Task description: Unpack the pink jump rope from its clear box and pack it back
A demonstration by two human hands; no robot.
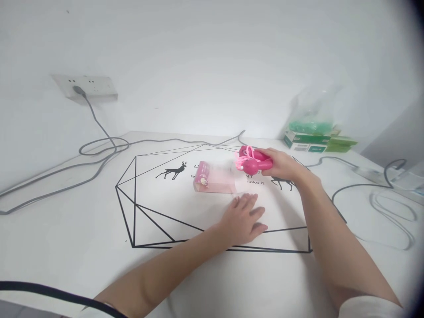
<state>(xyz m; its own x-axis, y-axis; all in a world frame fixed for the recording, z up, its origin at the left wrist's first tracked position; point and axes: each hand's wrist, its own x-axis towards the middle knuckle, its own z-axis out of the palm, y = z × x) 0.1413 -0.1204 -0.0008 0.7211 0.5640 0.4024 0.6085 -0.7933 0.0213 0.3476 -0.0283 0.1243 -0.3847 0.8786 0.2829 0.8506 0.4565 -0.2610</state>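
My right hand [282, 164] is closed around the two dark pink handles of a jump rope [253, 165], held above the table. Its lighter pink cord is bunched at the far end of the handles, to the left of my fingers. My left hand [243, 219] is palm down with fingers spread, and nothing is in it. Just beyond its fingertips lies a see-through plastic box [218, 181] with a pink printed end on the left. Whether my fingertips touch the box, I cannot tell.
The white table [82, 234] bears a printed black line pattern with deer. Grey cables [99, 163] run along the left and back, with more on the right. A wall socket [96, 86] holds a plug. Green-and-white boxes [306, 141] under a plastic bag [311, 117] stand back right.
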